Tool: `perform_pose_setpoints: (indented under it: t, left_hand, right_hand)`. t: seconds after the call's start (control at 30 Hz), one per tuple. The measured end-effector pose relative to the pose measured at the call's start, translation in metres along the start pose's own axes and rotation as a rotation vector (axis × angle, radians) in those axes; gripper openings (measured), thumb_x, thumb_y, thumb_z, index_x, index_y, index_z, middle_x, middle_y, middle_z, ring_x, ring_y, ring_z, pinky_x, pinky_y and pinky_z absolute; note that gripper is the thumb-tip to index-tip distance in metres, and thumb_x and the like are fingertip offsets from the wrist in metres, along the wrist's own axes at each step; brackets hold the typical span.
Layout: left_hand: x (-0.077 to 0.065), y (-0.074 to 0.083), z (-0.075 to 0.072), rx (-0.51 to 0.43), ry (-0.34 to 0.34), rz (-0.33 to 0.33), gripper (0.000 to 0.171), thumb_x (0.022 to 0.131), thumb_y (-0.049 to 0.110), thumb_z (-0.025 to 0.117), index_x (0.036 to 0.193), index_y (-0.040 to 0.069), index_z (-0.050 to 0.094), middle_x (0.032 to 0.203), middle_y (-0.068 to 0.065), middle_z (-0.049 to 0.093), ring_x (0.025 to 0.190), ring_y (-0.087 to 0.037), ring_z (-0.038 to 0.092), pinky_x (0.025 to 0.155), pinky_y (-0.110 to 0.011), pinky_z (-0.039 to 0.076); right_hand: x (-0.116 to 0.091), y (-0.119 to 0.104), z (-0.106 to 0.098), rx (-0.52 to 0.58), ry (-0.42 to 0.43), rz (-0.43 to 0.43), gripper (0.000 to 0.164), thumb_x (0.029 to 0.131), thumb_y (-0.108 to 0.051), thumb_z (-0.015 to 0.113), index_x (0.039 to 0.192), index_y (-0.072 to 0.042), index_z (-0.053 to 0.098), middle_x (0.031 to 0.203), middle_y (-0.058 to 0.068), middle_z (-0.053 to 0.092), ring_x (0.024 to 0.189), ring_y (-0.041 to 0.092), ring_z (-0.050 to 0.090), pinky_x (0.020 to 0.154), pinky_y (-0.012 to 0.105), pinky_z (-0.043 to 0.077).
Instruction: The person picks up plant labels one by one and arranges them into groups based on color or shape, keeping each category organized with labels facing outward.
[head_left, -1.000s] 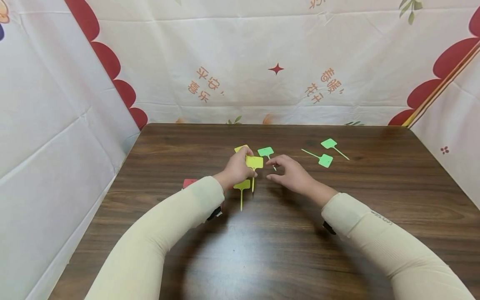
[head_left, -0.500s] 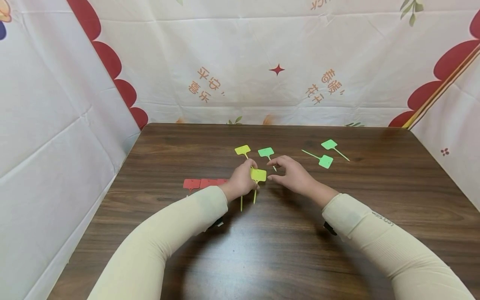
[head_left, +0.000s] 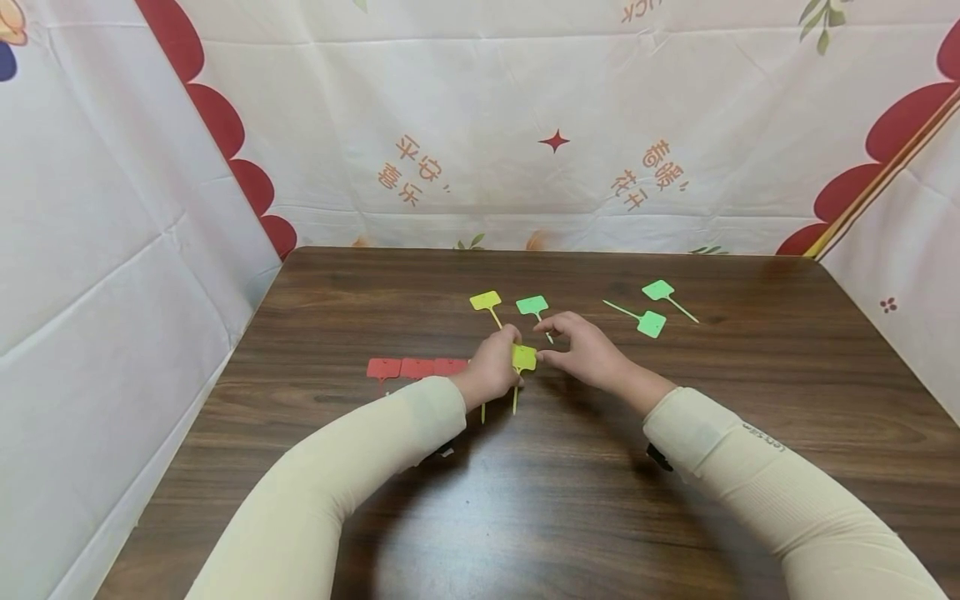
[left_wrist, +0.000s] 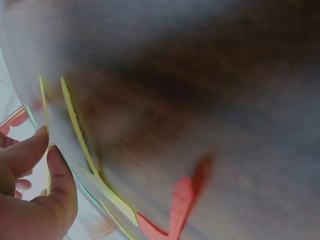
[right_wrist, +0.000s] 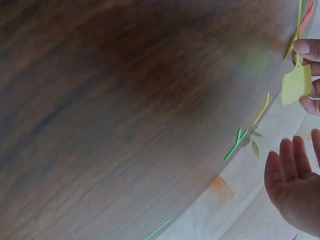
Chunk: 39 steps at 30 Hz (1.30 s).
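My left hand [head_left: 491,367] pinches the stem of a yellow T-shaped plant label [head_left: 524,358] between thumb and fingers, the plate upward, just above the table. In the left wrist view another yellow plant label [left_wrist: 115,197] lies flat beside that hand; from the head it is mostly hidden. My right hand [head_left: 585,348] hovers close to the held label, its fingers loosely bent and holding nothing. Behind the hands lie one yellow plant label [head_left: 486,300] and one green plant label [head_left: 532,305]. Several red plant labels [head_left: 417,367] sit in a row, partly covered by my left arm.
Two more green plant labels [head_left: 651,324] lie at the back right, their stems pointing different ways. The brown wood-grain table [head_left: 570,500] ends at a white printed cloth [head_left: 480,100] hung behind it. Cloth also hangs along the left and right sides.
My left hand has moved toward me and slightly right with the yellow label, uncovering the back yellow label and more of the red row. My right hand has stayed almost still.
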<state>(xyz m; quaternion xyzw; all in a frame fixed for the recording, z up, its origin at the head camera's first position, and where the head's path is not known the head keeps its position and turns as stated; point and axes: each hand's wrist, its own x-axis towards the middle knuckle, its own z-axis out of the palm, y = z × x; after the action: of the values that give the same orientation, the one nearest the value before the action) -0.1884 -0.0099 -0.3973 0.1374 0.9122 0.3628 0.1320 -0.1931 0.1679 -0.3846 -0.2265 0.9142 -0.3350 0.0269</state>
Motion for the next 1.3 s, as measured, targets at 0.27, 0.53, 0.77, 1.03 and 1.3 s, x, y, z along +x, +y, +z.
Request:
perform_pose_setpoints:
  t: [0.27, 0.53, 0.77, 1.03, 1.3]
  left_hand:
    - [0.0, 0.003, 0.003, 0.119, -0.046, 0.036, 0.057, 0.079, -0.002, 0.077, 0.126, 0.0, 0.044, 0.111, -0.012, 0.055, 0.093, -0.02, 0.053, 0.079, -0.03, 0.047]
    - [-0.001, 0.004, 0.002, 0.188, -0.038, 0.07, 0.051, 0.078, 0.0, 0.078, 0.118, 0.002, 0.047, 0.103, -0.009, 0.052, 0.088, -0.02, 0.053, 0.078, -0.03, 0.047]
    - [0.001, 0.001, 0.0, 0.29, -0.027, 0.103, 0.052, 0.076, 0.012, 0.083, 0.117, 0.003, 0.052, 0.107, -0.01, 0.057, 0.103, -0.025, 0.055, 0.09, -0.034, 0.046]
    - [0.004, -0.003, -0.002, 0.371, -0.008, 0.101, 0.055, 0.075, 0.023, 0.084, 0.117, 0.004, 0.055, 0.109, -0.008, 0.057, 0.106, -0.025, 0.05, 0.092, -0.037, 0.044]
    - [0.004, -0.008, -0.001, 0.345, -0.002, 0.1, 0.055, 0.075, 0.026, 0.084, 0.116, 0.003, 0.056, 0.106, -0.007, 0.053, 0.1, -0.024, 0.045, 0.09, -0.035, 0.041]
  right_hand:
    - [0.0, 0.001, 0.001, 0.001, -0.005, -0.002, 0.038, 0.087, -0.01, 0.072, 0.122, 0.0, 0.061, 0.124, 0.018, 0.056, 0.111, 0.038, 0.053, 0.095, 0.05, 0.042]
    - [0.0, 0.002, 0.001, 0.003, -0.008, 0.004, 0.038, 0.087, -0.01, 0.072, 0.122, -0.001, 0.061, 0.125, 0.018, 0.056, 0.112, 0.038, 0.053, 0.095, 0.051, 0.042]
    - [0.0, 0.003, 0.001, -0.001, -0.007, 0.003, 0.038, 0.086, -0.01, 0.072, 0.122, -0.001, 0.061, 0.124, 0.018, 0.056, 0.111, 0.037, 0.053, 0.095, 0.05, 0.042]
    - [0.0, 0.003, 0.0, 0.002, -0.012, 0.017, 0.039, 0.087, -0.011, 0.072, 0.123, -0.001, 0.06, 0.127, 0.019, 0.055, 0.113, 0.038, 0.052, 0.096, 0.051, 0.042]
    - [0.0, 0.003, 0.0, 0.004, -0.012, 0.013, 0.039, 0.087, -0.011, 0.072, 0.123, 0.001, 0.06, 0.126, 0.019, 0.056, 0.112, 0.037, 0.052, 0.095, 0.051, 0.042]
